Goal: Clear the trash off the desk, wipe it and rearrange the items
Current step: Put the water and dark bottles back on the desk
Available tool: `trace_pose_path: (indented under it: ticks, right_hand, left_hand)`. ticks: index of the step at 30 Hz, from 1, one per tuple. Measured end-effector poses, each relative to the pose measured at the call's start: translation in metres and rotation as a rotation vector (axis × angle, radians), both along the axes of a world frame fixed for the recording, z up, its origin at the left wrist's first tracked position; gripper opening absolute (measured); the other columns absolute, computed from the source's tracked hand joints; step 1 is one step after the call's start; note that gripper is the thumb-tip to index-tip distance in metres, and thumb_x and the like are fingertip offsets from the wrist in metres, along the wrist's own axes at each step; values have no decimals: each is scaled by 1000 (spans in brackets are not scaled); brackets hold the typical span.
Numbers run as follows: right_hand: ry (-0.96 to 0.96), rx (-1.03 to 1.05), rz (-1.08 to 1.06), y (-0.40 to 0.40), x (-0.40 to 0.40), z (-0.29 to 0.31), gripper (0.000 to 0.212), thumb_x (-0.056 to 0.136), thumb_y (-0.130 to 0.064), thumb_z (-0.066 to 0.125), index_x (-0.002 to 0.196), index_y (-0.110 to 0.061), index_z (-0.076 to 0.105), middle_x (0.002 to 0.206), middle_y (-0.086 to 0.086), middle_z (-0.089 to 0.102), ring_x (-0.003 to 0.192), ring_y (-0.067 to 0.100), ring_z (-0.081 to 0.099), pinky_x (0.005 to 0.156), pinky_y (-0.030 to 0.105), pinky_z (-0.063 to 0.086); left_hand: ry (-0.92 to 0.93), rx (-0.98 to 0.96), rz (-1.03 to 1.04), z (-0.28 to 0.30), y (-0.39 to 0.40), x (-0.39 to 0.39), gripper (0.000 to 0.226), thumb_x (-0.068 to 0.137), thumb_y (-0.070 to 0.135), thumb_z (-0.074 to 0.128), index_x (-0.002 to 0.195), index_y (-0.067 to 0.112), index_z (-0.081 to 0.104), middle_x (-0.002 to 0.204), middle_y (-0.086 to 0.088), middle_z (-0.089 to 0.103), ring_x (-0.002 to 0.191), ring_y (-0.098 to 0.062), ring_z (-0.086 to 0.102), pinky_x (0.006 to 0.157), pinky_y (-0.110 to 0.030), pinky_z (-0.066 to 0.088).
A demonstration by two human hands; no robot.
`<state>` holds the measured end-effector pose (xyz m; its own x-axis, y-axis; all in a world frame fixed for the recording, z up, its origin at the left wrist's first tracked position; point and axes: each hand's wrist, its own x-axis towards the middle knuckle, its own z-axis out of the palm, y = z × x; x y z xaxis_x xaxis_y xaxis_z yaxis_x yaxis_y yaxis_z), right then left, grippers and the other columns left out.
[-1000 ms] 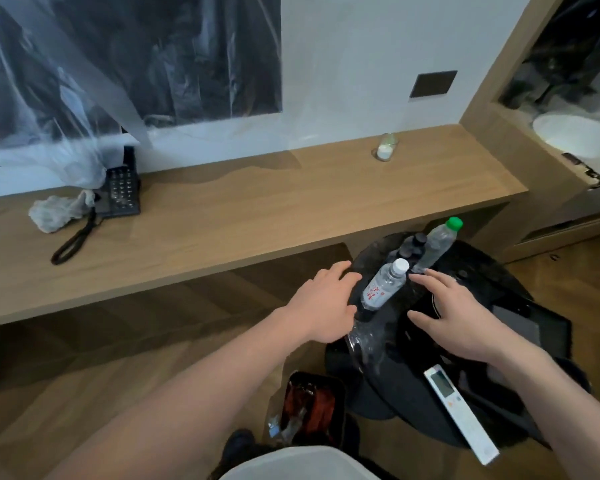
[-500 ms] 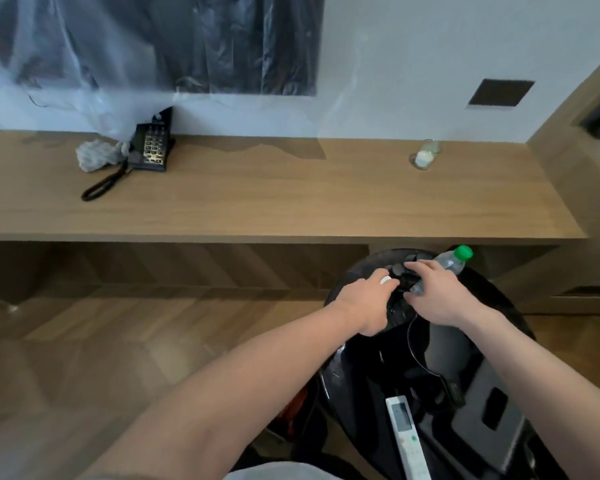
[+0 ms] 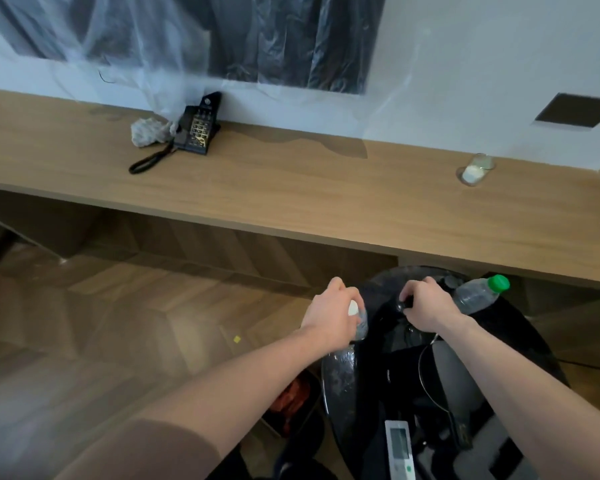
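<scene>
- My left hand (image 3: 329, 315) grips a white-capped water bottle (image 3: 358, 315) over the black round side table (image 3: 336, 379).
- My right hand (image 3: 426, 308) is curled round a small dark item I cannot identify.
- A green-capped bottle (image 3: 478, 295) stands just beside it.
- On the tabletop (image 3: 291, 188): telephone (image 3: 198, 128), crumpled cloth (image 3: 146, 132), glass (image 3: 476, 169).

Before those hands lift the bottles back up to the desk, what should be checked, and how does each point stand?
1. Left hand grips the white-capped bottle: ok.
2. Right hand grips a small dark item: ok, though what it is cannot be told.
3. Green-capped bottle out of the way: not ok, it lies right beside the right hand.
4. Bare stretch of desk between telephone and glass: ok.
5. Caps tight: cannot tell.
</scene>
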<state>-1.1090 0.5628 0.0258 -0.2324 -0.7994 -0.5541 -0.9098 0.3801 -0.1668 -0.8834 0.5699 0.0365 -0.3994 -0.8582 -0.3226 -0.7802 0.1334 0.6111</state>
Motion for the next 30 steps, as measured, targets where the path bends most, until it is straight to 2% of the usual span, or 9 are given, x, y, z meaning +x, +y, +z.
trace_pose_path:
  ticks: [3, 6, 8, 10, 13, 15, 21, 24, 30]
  right_hand:
    - [-27, 29, 48, -5, 10, 4, 22, 89, -8, 64, 92, -30, 63, 117, 5, 52, 103, 28, 60, 79, 34, 48]
    - [-79, 35, 100, -7, 31, 14, 23, 87, -6, 61, 89, -28, 63, 115, 4, 56, 113, 25, 56, 78, 34, 47]
    - [-110, 3, 139, -8, 52, 27, 21, 87, -7, 61, 88, -28, 65, 109, -1, 57, 112, 20, 52, 80, 34, 45]
    - [-162, -43, 170, -4, 75, 44, 19, 87, -8, 63, 88, -27, 67, 104, -7, 54, 107, 16, 51, 81, 32, 44]
    - [-255, -116, 193, 3, 114, 71, 19, 85, -13, 70, 88, -32, 68, 108, -8, 53, 99, 14, 58, 77, 27, 48]
    - [-316, -149, 209, 7, 145, 91, 20, 85, -15, 73, 89, -34, 68, 111, -8, 52, 97, 12, 58, 77, 27, 48]
    - [-354, -271, 294, 16, 250, 130, 19, 87, -26, 80, 89, -39, 66, 111, -14, 53, 97, 11, 58, 83, 23, 50]
    - [-340, -305, 346, 15, 305, 141, 17, 88, -29, 79, 89, -41, 67, 110, -19, 53, 96, 6, 56, 78, 17, 47]
    - [-348, -323, 437, 6, 431, 159, 17, 86, -29, 79, 88, -40, 66, 109, -19, 55, 97, 6, 56, 72, 15, 43]
  left_hand:
    - [32, -25, 121, 11, 8, 23, 9, 95, 32, 71, 100, 37, 65, 105, 14, 44, 90, -18, 61, 82, -35, 56]
    - [60, -53, 215, 27, 17, 62, 13, 92, 33, 76, 98, 40, 66, 103, 17, 48, 93, -12, 61, 82, -26, 56]
    - [68, -77, 275, 40, 21, 92, 15, 90, 34, 78, 99, 40, 67, 104, 19, 50, 95, -11, 61, 83, -23, 56]
    - [75, -98, 322, 56, 26, 123, 15, 89, 35, 79, 98, 41, 68, 102, 20, 52, 92, -8, 61, 77, -16, 52]
    - [87, -158, 393, 79, 34, 169, 16, 88, 33, 80, 93, 42, 68, 97, 20, 52, 85, -5, 60, 64, -9, 42]
    - [103, -196, 449, 94, 39, 200, 17, 87, 31, 81, 93, 41, 69, 95, 20, 53, 84, -5, 60, 59, -7, 41]
    - [169, -300, 552, 129, 51, 300, 19, 85, 28, 83, 94, 40, 71, 94, 18, 58, 85, -4, 60, 59, -7, 44]
    - [193, -350, 563, 141, 54, 359, 21, 84, 28, 84, 93, 41, 70, 94, 18, 60, 89, 2, 59, 59, -10, 47]
    - [219, -375, 625, 158, 65, 481, 18, 84, 30, 83, 92, 41, 71, 97, 18, 62, 82, -4, 63, 64, -19, 49]
